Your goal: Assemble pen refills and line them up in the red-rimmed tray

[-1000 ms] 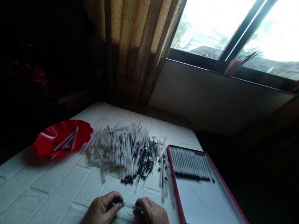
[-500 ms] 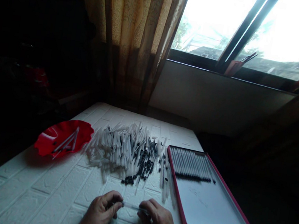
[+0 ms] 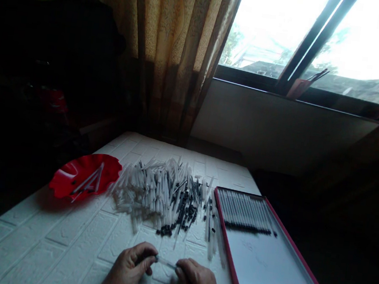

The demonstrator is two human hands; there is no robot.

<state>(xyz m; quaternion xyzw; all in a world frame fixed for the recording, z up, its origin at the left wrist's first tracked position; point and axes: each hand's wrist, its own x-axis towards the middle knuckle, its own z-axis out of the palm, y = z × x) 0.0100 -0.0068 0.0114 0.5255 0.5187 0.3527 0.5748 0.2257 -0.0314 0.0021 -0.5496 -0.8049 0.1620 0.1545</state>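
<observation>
Between my two hands a thin clear pen (image 3: 166,263) is stretched sideways just above the near part of the table. My left hand (image 3: 131,267) pinches its left end, where a small dark part shows at the fingertips. Fingers of my right hand (image 3: 198,282) are closed round the other end and hide it. Farther out lies a big heap of clear pen barrels (image 3: 155,189), with black refills and small black plugs (image 3: 165,230) along its right and near sides.
To the right stands a shallow red-edged box lid (image 3: 284,271) with a row of assembled pens (image 3: 246,210) at its far end. A red wavy-rimmed bowl (image 3: 66,179) with a few pen pieces sits at the left. Loose barrels (image 3: 211,242) lie beside the lid.
My right hand has shifted slightly, its fingers now more bunched at the pen's right end. My left hand keeps its pinch. The whole view has moved a little.
</observation>
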